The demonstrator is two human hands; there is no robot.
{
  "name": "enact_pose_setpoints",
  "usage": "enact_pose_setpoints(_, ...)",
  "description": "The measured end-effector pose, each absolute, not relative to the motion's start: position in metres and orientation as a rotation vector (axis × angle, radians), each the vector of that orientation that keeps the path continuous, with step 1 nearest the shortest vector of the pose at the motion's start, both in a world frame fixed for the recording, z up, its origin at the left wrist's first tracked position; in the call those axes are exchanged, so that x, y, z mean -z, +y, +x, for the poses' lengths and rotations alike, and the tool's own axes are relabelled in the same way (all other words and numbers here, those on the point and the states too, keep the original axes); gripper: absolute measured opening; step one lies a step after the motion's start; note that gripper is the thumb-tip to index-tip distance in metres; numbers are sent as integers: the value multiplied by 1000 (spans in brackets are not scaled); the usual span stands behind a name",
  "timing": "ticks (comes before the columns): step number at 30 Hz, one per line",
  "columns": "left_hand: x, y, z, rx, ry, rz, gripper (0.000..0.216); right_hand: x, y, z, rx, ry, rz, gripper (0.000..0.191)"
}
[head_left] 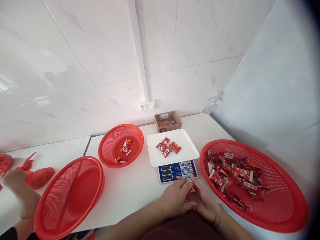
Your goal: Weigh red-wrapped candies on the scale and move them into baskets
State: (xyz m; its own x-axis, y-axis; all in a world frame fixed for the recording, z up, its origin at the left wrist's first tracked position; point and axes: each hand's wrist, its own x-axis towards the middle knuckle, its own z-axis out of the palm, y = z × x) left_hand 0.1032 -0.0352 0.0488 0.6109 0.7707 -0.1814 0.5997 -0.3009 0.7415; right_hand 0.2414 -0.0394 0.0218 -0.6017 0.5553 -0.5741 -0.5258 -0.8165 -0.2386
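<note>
Close to my body, my left hand [175,197] and my right hand [205,201] meet around red wrapped snack packets [191,192]. The left fingers curl over them, while the right hand cups them from the other side; how many they hold is hidden. Just beyond my hands stands a digital scale [178,170] with a blue keypad panel. On its white tray [186,150] lie several red snack packets. To the right, a large red plastic basket [282,186] holds a heap of similar packets, nearest to my right hand.
A round red basket [105,151] at the back left contains several packets. Another red basket [86,196] stands in front of it. Behind the scale is a cardboard box [168,127] with packets inside. At far left, another person's arm [21,193] reaches near red plastic bags [41,176].
</note>
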Motion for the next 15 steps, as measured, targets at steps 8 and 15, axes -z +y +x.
enact_pose_setpoints(8,-42,-36,91,-330,1154,2061,72,-9,-38,243,-2246,122,-868,21)
enact_pose_setpoints(15,-19,21,-65,-688,2598,1588,69,-11,-37,270,-2086,86,-975,19)
